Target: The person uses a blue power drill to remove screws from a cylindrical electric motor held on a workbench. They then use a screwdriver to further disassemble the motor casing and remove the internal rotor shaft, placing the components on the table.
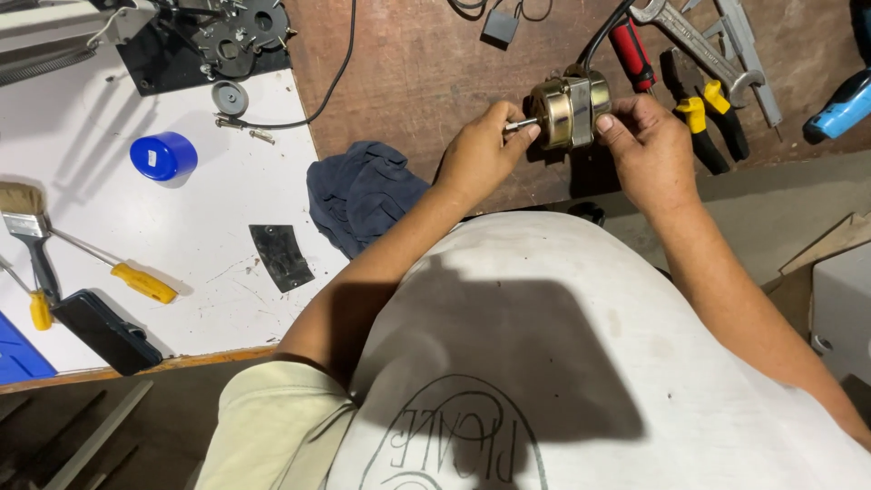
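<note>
1. Head view: motor (570, 111), a small brass-coloured unit, is held above the brown bench (408, 63), just past the person's chest, between both hands.
2. Left hand (481, 154) has its fingertips closed narrowly on the motor's steel shaft (519, 126), which juts out to the left.
3. Right hand (649, 150) wraps the motor's right side, thumb on the casing, fingers curled behind it and hidden.
4. A black cable (601, 36) runs from the top of the motor toward the far edge of the bench.
5. A dark blue rag (363, 192) lies just beside the left wrist, at the edge of a white board (118, 227).
6. Near the right hand lie a red-handled screwdriver (631, 53), yellow-handled pliers (703, 127) and a wrench (699, 41); a blue power tool (839, 107) sits well apart at the right.
7. On the white board: a blue cap (163, 156), a paintbrush (27, 227), a yellow-handled screwdriver (122, 272) and a black plate (281, 257).
8. Risk, as a judgement: the thin, smooth shaft gives a poor pinch, so the left fingertips could slip off it.
9. Should the right hand loosen, the motor could drop onto the bench and bend the shaft.
10. The cable could snag on the tools close by and tug the motor askew.
</note>
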